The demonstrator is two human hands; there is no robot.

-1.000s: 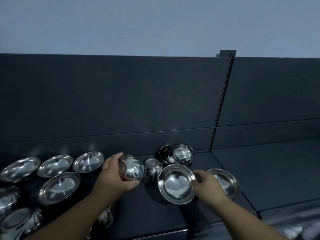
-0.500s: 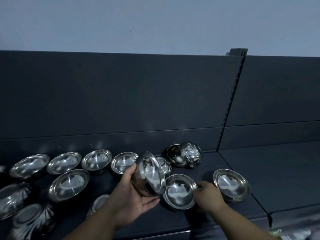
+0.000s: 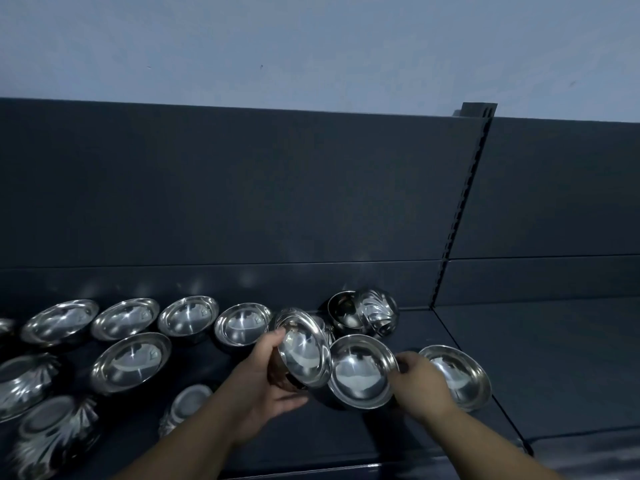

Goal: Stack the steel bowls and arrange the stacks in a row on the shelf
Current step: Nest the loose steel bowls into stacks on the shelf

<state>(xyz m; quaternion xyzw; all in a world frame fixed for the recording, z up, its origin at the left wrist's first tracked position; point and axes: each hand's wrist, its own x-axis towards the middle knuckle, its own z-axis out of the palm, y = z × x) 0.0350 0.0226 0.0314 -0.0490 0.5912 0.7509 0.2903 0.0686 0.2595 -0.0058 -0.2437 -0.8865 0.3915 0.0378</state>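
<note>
Left hand (image 3: 263, 386) grips one tilted bowl (image 3: 303, 355); right hand (image 3: 415, 384) pinches rim of second bowl (image 3: 360, 374).

Nothing legible here: no text, brand or number. Small marks (image 3: 258, 319) inside the shiny round steel bowls (image 3: 187, 317) are too blurred to read.

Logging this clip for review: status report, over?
Left hand grips tilted shiny round steel bowl. Right hand pinches rim of second steel bowl. Not nested yet. Toppled bowls crowd behind.
</note>
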